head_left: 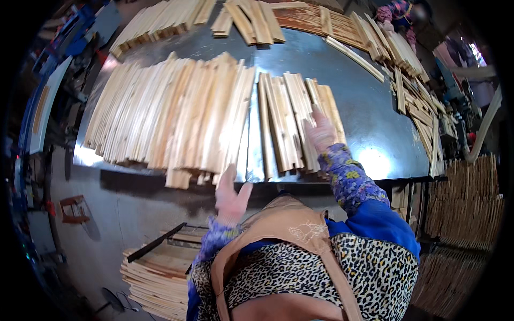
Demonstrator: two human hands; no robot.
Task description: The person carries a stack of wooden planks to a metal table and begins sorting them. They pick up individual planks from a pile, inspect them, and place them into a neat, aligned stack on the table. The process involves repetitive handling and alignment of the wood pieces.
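Pale wooden slats lie side by side on a dark, shiny metal table [364, 125]. A broad row of slats [176, 112] covers the left of the tabletop, and a smaller group of slats [284, 120] lies right of it across a narrow gap. My left hand [233, 199] is at the front edge, its thumb and fingers apart, close to the near ends of the broad row; whether it touches them I cannot tell. Over the right part of the smaller group, my right hand [322, 132] has its fingers stretched out along the slats and appears to touch them.
More slats [160, 24] lie along the far edge, with loose pieces [420, 115] heaped at the right. Another person [399, 18] is at the far right corner. Stacked boards [160, 283] stand low at the left; brown stacks [466, 203] are at the right. A small stool [74, 208] is on the floor.
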